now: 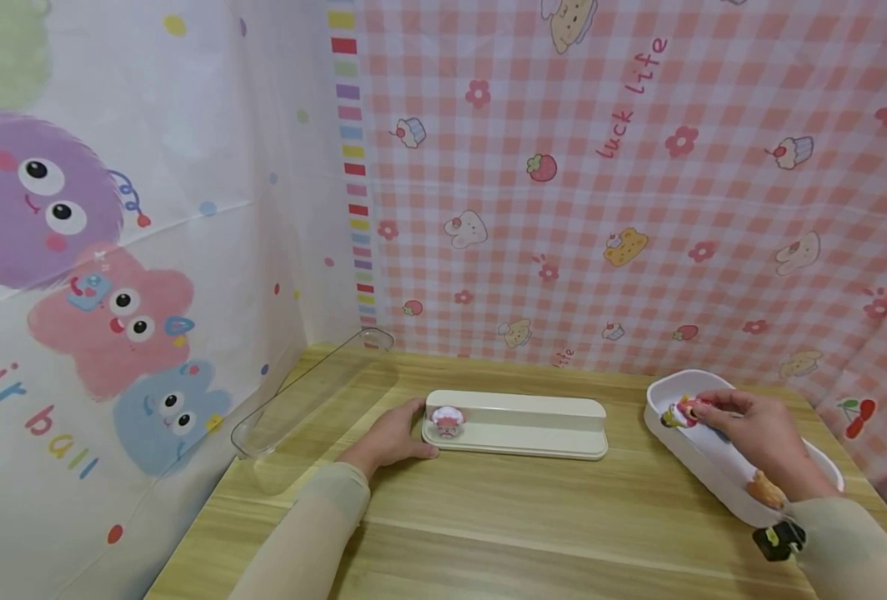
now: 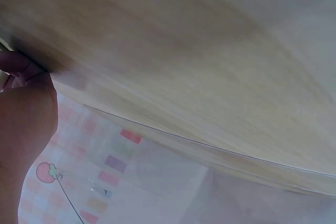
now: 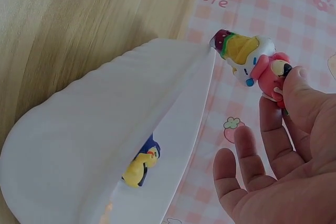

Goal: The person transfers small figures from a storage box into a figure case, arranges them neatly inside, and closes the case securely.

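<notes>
My right hand (image 1: 762, 433) pinches a small pink figurine (image 3: 270, 74) between thumb and forefinger, over the far part of a white tray (image 1: 694, 458). The figurine has a white, yellow and dark red cone-shaped part pointing away from the fingers. Inside the tray sits a yellow and dark blue figurine (image 3: 140, 163). Nearer the wrist lies an orange-brown figurine (image 1: 766, 490). At the left end of a cream stepped stand (image 1: 526, 442), my left hand (image 1: 393, 437) holds the edge, thumb in front and fingers behind. A pink and white figurine (image 1: 448, 422) stands on that end.
A clear plastic cover (image 1: 316, 392) stands on the wooden table (image 1: 488, 525) at the left. Behind the table hangs a pink checked cloth (image 1: 601, 192). Another printed cloth (image 1: 211, 108) hangs on the left side. A small black object (image 1: 779, 540) sits at the right wrist.
</notes>
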### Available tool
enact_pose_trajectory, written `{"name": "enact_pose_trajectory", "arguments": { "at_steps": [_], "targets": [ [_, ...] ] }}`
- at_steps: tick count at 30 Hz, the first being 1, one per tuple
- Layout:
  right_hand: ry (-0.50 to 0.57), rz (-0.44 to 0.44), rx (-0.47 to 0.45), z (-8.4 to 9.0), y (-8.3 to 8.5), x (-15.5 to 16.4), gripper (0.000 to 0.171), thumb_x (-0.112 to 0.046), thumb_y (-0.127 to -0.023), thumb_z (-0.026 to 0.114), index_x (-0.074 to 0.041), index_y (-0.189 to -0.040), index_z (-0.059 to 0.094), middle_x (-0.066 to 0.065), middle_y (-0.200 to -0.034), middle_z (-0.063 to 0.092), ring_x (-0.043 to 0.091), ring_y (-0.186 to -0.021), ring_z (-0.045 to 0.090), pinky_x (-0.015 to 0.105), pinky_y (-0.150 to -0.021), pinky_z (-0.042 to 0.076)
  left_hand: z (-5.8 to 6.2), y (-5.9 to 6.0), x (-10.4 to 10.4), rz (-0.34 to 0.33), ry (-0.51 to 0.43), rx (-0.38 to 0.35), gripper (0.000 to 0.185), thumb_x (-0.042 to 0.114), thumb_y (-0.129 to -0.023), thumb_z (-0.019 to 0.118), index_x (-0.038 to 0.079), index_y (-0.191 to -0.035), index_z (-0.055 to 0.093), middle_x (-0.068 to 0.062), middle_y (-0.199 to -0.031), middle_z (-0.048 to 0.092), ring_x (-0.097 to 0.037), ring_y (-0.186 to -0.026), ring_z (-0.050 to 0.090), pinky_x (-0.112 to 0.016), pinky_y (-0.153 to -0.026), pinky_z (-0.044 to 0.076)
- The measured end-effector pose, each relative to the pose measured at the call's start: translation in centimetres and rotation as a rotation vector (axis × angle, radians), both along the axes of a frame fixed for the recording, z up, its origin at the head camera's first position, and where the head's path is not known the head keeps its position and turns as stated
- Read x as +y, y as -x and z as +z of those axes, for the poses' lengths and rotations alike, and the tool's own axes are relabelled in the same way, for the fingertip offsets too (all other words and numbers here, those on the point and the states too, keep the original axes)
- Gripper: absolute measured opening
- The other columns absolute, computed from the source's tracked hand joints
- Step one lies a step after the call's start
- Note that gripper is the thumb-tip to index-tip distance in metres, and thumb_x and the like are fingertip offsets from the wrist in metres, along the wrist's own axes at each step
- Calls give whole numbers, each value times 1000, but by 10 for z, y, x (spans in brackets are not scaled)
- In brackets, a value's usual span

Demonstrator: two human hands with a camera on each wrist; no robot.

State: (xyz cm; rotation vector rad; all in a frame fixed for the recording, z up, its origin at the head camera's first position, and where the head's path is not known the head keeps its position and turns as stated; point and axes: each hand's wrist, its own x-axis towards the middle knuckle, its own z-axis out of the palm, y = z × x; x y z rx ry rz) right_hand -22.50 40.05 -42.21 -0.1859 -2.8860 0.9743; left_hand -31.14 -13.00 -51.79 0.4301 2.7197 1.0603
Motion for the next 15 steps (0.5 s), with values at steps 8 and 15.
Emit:
{"name": "enact_pose_trajectory", "arguments": {
  "at_steps": [8,15],
  "targets": [
    [-67,15,61,-3,3,-9,49,-51,-103,68,-5,-120,78,15,-113,80,8,-90,61,22,-67,46,-1,0,-1,7,-2,-4,96,29,-82,96,3,-159,45,-19,-163,52,-38,-154,45,-53,-129,36],
    [-38,47,93,-6,5,-18,44,-46,-103,71,-5,-119,79,14,-112,81,-12,-85,55,18,-67,48,-1,0,-1,0,0,5,96,29,-81,96,2,-159,46,-20,-161,53,-39,-153,46,-54,-128,37]
  ]
}}
